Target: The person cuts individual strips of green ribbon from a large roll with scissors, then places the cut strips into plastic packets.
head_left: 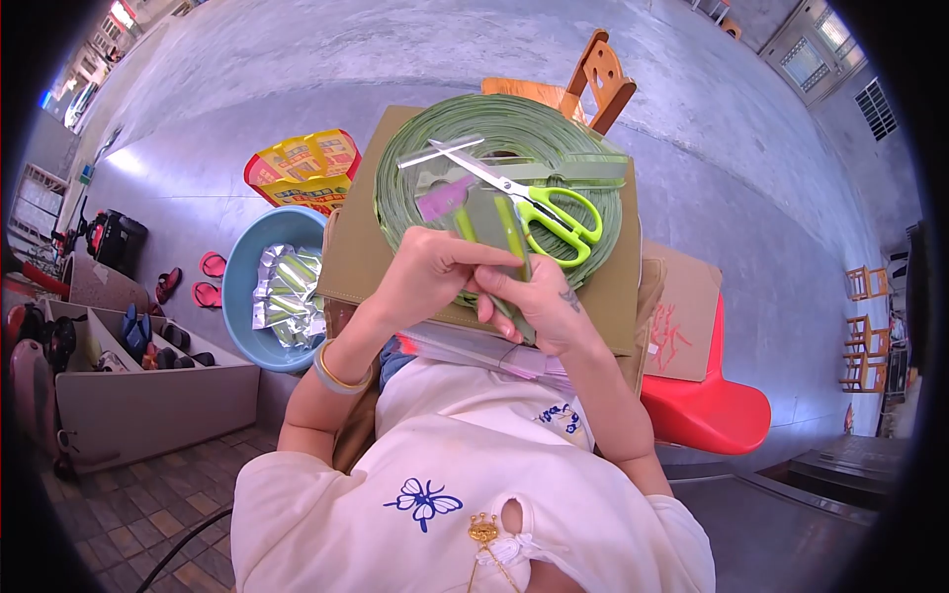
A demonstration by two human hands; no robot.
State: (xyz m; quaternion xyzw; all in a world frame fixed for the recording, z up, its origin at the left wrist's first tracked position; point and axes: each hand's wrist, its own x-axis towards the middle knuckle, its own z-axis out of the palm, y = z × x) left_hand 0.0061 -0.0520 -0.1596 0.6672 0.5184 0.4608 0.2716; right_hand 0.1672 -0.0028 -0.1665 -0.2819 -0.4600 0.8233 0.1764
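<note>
Green flat plastic strip [482,219] | my left hand [539,301] and right hand [423,277] together, pinching it | lime-handled steel scissors [554,219] atop green coiled roll [400,198]

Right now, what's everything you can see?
coil: one, green, on table
scissors: one, green handles, on coil
table: one, brown, middle
held strips: count unclear, green, in hands
plastic: some, clear, on lap
basin: one, blue, left
packets: several, silver, in basin
bag: one, yellow, behind basin
wooden chair: one, brown, top
plastic chair: one, red, right
cardboard: one, brown, right
pink sandals: two, left
shoe rack: one, grey, left
small chairs: several, brown, right
left hand: one, bare
right hand: one, bare
</note>
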